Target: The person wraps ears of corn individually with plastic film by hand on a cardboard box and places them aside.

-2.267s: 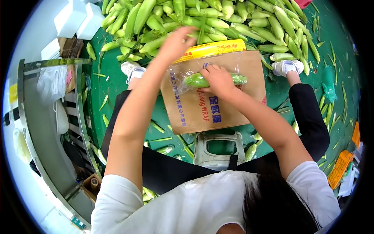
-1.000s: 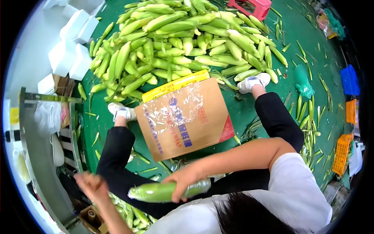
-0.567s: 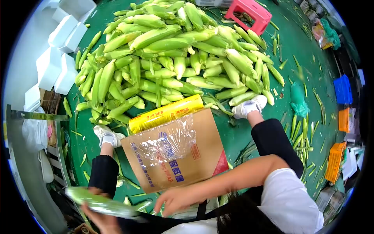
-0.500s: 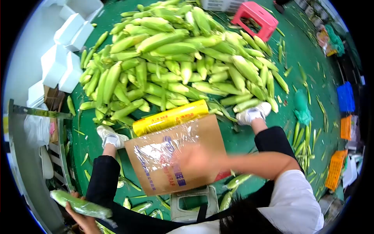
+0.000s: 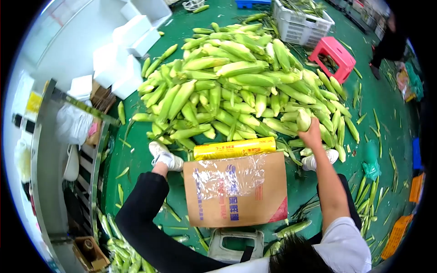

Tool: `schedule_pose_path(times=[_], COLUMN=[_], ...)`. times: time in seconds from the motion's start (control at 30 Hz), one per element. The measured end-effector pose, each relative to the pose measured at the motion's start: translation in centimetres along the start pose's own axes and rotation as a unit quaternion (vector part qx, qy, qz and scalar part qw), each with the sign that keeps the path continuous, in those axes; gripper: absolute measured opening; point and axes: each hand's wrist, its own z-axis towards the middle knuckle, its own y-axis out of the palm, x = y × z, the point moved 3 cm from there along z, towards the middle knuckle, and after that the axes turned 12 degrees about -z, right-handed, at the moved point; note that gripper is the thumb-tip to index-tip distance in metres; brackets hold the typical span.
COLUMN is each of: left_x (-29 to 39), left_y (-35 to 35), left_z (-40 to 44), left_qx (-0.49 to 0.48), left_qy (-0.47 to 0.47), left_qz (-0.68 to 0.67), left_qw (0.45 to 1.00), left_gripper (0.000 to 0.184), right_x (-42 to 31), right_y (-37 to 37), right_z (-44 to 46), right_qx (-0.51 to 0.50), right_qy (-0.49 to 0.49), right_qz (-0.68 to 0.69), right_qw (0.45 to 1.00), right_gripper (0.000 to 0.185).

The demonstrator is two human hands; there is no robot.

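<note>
My right hand (image 5: 311, 133) is closed around an ear of corn (image 5: 303, 120) in its green husk, held at the right front of a big corn heap (image 5: 218, 82). Between my feet a cardboard box (image 5: 236, 214) carries clear film across its top. Just behind it lies a yellow roll of cling film (image 5: 234, 148). At the lower left, beside my leg, are several film-wrapped ears of corn (image 5: 120, 252). My left hand is out of the picture.
A pink stool (image 5: 334, 57) and a white crate (image 5: 300, 27) stand behind the heap. White foam boxes (image 5: 111, 66) are stacked at the left, near a metal rack (image 5: 68, 182). Husk scraps litter the green floor (image 5: 327, 200). Another person's leg (image 5: 387, 48) shows at the far right.
The view has turned, shifting the scene rightward. My right hand has gone from above the box to the heap and gripped an ear of corn. My left hand, which held a wrapped ear, has left view.
</note>
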Motion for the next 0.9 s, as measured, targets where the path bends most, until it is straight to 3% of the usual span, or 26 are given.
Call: schedule_pose_path(times=[0.03, 0.1, 0.13, 0.17, 0.2, 0.23, 0.27, 0.33, 0.37, 0.47, 0.5, 0.6, 0.7, 0.73, 0.77, 0.83, 0.87, 0.9], left_x=[3.3, 15.1, 25.8, 31.2, 35.9, 38.6, 40.2, 43.5, 43.5, 42.5, 41.7, 40.6, 39.8, 40.0, 40.8, 43.1, 44.2, 44.9], left_y=[0.3, 1.9, 2.4, 4.8, 6.4, 9.8, 13.1, 13.8, 14.1, 13.6, 13.6, 15.0, 17.6, 18.1, 18.3, 18.1, 18.1, 18.4], left_z=[0.6, 0.4, -1.8, -4.1, -7.5, -10.0, -13.0, -17.4, -17.9, -19.0, -19.6, -20.2, -21.3, -22.1, -23.3, -26.1, -27.6, -28.9], left_qx=[0.029, 0.053, 0.001, -0.021, -0.159, -0.344, -0.423, -0.486, -0.396, -0.457, -0.472, -0.589, -0.705, -0.738, -0.787, -0.849, -0.857, -0.868], left_qy=[0.105, 0.336, 0.392, 0.396, 0.291, 0.280, 0.317, 0.218, 0.331, 0.380, 0.387, 0.286, 0.110, 0.053, -0.002, -0.150, -0.237, -0.263], left_qz=[-0.037, -0.156, -0.196, -0.268, -0.312, -0.399, -0.437, -0.563, -0.523, -0.480, -0.455, -0.509, -0.485, -0.468, -0.458, -0.455, -0.436, -0.414], left_qw=[0.993, 0.927, 0.899, 0.878, 0.890, 0.802, 0.728, 0.632, 0.679, 0.645, 0.649, 0.559, 0.505, 0.483, 0.414, 0.224, 0.141, 0.084], left_gripper=[0.051, 0.050, 0.038, 0.028, 0.036, 0.062, 0.085, 0.094, 0.092, 0.088, 0.086, 0.084, 0.072, 0.069, 0.063, 0.068, 0.068, 0.068], right_x=[-4.4, -12.5, -16.5, -20.2, -24.4, -26.7, -28.4, -30.4, -30.2, -26.3, -24.3, -20.6, -17.7, -16.7, -15.5, -12.5, -11.5, -10.0], right_y=[-2.0, -4.8, -6.9, -8.8, -11.3, -12.1, -12.9, -16.6, -16.9, -21.3, -21.1, -22.8, -23.5, -24.0, -24.7, -24.2, -25.0, -24.9], right_z=[-2.5, -7.2, -9.6, -12.5, -14.9, -17.6, -19.9, -23.5, -24.7, -24.7, -24.7, -25.7, -26.8, -27.1, -27.0, -26.8, -26.6, -26.8], right_qx=[-0.062, -0.081, -0.017, -0.056, -0.031, -0.053, -0.068, -0.112, -0.105, -0.080, -0.157, -0.234, -0.218, -0.218, -0.215, -0.170, -0.091, -0.055], right_qy=[0.087, 0.106, 0.033, 0.067, 0.040, 0.068, 0.095, 0.112, 0.111, 0.107, 0.081, 0.045, 0.043, 0.060, 0.075, 0.086, 0.110, 0.043], right_qz=[0.099, 0.168, 0.134, 0.230, 0.341, 0.405, 0.468, 0.509, 0.548, 0.559, 0.574, 0.579, 0.489, 0.498, 0.506, 0.572, 0.516, 0.394], right_qw=[0.989, 0.977, 0.990, 0.969, 0.939, 0.910, 0.876, 0.846, 0.823, 0.819, 0.800, 0.780, 0.844, 0.837, 0.832, 0.798, 0.844, 0.916], right_gripper=[0.068, 0.075, 0.082, 0.085, 0.078, 0.070, 0.063, 0.052, 0.048, 0.047, 0.044, 0.044, 0.049, 0.051, 0.052, 0.058, 0.058, 0.056])
